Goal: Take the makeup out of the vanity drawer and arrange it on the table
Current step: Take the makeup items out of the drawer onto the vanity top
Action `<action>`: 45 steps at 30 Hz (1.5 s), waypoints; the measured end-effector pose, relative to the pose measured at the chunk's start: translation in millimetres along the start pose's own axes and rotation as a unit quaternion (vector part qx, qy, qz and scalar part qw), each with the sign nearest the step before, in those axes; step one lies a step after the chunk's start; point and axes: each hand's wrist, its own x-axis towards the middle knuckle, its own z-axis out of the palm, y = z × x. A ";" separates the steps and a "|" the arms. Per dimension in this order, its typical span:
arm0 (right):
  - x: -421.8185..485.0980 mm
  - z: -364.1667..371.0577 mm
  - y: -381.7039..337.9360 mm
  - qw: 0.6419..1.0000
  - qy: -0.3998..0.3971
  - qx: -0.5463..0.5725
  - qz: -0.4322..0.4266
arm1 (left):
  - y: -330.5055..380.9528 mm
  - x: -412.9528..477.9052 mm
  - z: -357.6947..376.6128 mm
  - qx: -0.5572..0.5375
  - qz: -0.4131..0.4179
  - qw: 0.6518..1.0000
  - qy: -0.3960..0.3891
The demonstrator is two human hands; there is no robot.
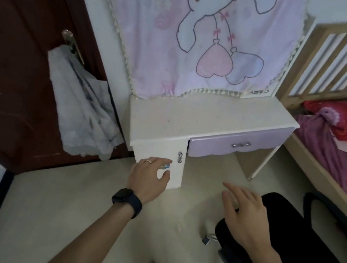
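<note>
Left hand [148, 178], dark watch at the wrist, fingers curled against white cabinet door [159, 152]. It pinches a small shiny bluish item [166, 166], too small to identify. Right hand [244, 211] relaxed, fingers spread, above black chair seat [289, 233]. Dark red wooden door [7, 55] at left. Pink cartoon-rabbit blanket [197, 31] hangs behind white vanity tabletop [193, 121]. Lilac vanity drawer [234, 146], silver handle, sits closed under the tabletop, right of the cabinet door. Contents hidden.
</note>
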 end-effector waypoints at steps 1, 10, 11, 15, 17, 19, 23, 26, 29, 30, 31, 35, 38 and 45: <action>15.3 6.6 -1.9 1.000 0.000 -0.002 0.012 | -3.8 22.0 0.5 0.002 0.007 1.000 -0.010; 129.5 55.7 16.4 0.987 -0.030 -0.019 0.156 | -16.9 193.5 40.5 0.020 0.039 0.991 -0.125; 142.6 62.8 23.6 0.985 -0.028 -0.016 0.169 | -15.2 210.9 51.0 0.023 0.046 0.989 -0.138; 201.2 89.1 56.1 0.978 -0.039 0.020 0.204 | -4.1 276.8 94.4 0.038 0.079 0.981 -0.175; 232.7 101.6 77.0 0.966 -0.044 0.078 0.243 | 1.1 308.0 120.3 0.048 0.085 0.976 -0.196; 260.5 112.5 93.9 0.948 -0.039 0.130 0.289 | 3.0 332.7 143.6 0.070 0.092 0.968 -0.221; 316.0 146.1 130.6 0.910 -0.058 0.195 0.362 | 6.6 384.2 196.7 0.128 0.123 0.948 -0.263; 355.9 173.9 160.3 0.850 -0.060 0.274 0.446 | 6.0 415.8 237.0 0.162 0.150 0.936 -0.273; 385.6 198.8 187.4 0.797 -0.038 0.342 0.497 | 2.6 440.3 275.0 0.182 0.165 0.930 -0.274; 394.0 207.2 195.2 0.783 -0.031 0.359 0.508 | -0.5 447.0 287.2 0.192 0.171 0.927 -0.275; 401.0 214.7 201.2 0.768 -0.023 0.376 0.518 | -4.4 452.5 297.7 0.200 0.178 0.923 -0.275; 426.3 236.0 212.5 0.723 0.023 0.438 0.534 | -26.3 465.0 316.1 0.222 0.231 0.915 -0.246; 440.3 246.4 213.9 0.706 0.070 0.484 0.513 | -37.4 466.7 319.8 0.204 0.247 0.918 -0.232; 447.8 258.4 217.0 0.602 0.109 0.589 0.527 | -40.6 469.1 323.2 0.186 0.250 0.924 -0.219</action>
